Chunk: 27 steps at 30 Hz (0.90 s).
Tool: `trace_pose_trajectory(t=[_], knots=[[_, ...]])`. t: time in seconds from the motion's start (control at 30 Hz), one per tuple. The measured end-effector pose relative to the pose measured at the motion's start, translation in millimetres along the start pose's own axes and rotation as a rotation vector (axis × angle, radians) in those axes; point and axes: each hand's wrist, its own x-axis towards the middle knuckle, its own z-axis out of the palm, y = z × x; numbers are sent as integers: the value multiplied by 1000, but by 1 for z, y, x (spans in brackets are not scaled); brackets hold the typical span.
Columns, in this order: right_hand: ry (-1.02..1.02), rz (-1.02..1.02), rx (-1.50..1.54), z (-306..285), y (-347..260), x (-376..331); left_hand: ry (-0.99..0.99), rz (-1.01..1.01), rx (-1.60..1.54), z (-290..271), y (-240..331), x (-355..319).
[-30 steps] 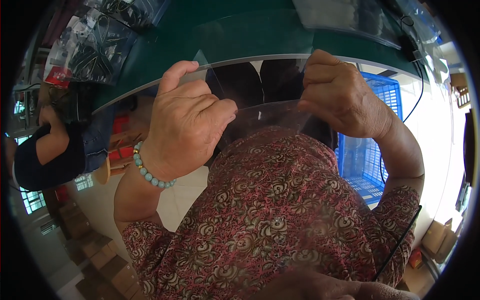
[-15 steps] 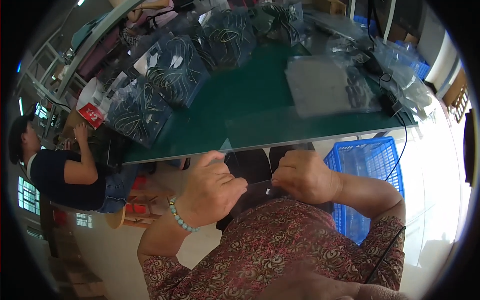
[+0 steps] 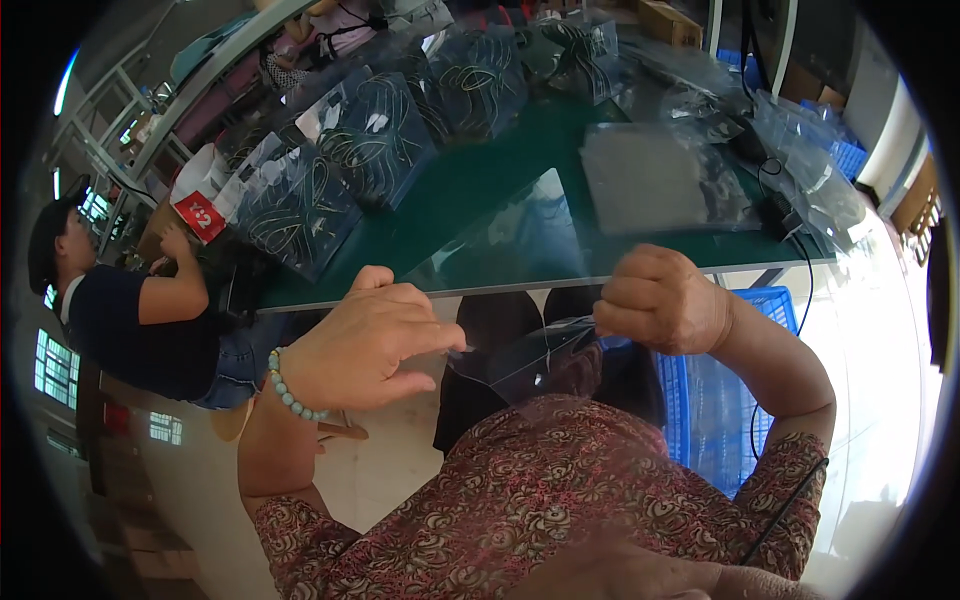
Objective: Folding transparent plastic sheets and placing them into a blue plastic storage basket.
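A clear plastic sheet or bag [image 3: 540, 225] spans the space between my hands, its shiny upper part standing over the table's near edge. Its lower part hangs toward my lap and carries a small white speck. My right hand [image 3: 665, 300] is closed in a fist on its right side. On the left, my left hand [image 3: 375, 340], with a beaded bracelet at the wrist, has its thumb and index finger apart beside the film. Whether its fingertips touch the film is hard to make out.
A green table [image 3: 480, 200] holds several clear bags of thin cables [image 3: 375, 140]. A stack of clear bags [image 3: 655, 180] lies at right, near a black cabled device [image 3: 780, 210]. A blue crate [image 3: 715, 400] stands below. A person [image 3: 130, 310] works at far left.
My hands have moved apart, the left one leftward and the right one up and rightward. The left fingers have loosened from a closed grip. The film has spread and risen over the table edge.
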Motion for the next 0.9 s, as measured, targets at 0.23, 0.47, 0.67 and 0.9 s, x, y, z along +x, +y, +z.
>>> trace_pose_trajectory(t=[0.23, 0.47, 0.67, 0.9], knots=[[70, 305, 535, -3, -36, 27, 425, -58, 200, 32, 41, 27], [42, 583, 612, 6, -59, 19, 490, -8, 205, 27, 53, 36], [301, 734, 838, 25, -45, -1, 517, -108, 74, 30, 41, 37], [221, 674, 456, 20, -33, 3, 524, -92, 169, 28, 31, 45]])
